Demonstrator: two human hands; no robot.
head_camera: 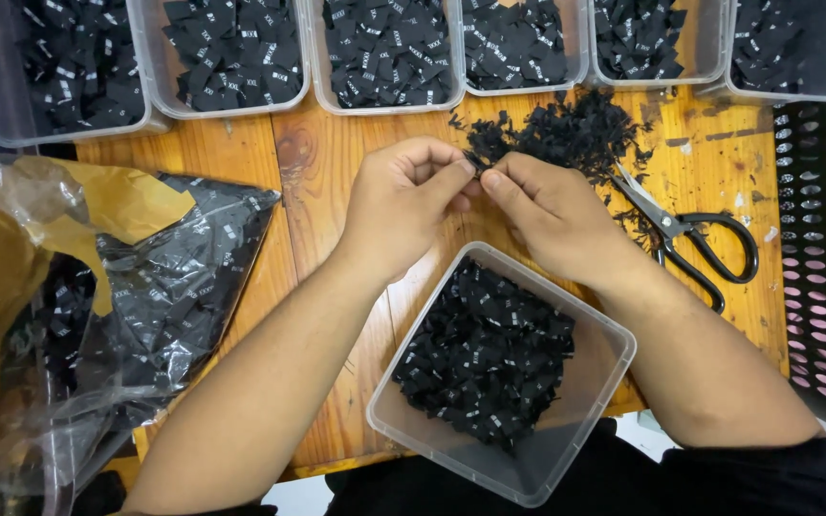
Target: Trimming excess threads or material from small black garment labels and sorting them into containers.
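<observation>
Both hands meet above the wooden table (336, 172): the left hand (403, 205) and right hand (552, 215) each close their grip in a fingertip pinch on one small black fabric label (478, 170), likely to separate it. It sits just before the loose label pile (566, 134), above the clear tub (504, 373) of labels; scissors (690, 239) lie at the right.

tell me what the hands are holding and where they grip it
Left hand and right hand pinch one small black label between fingertips, one at each end.
</observation>
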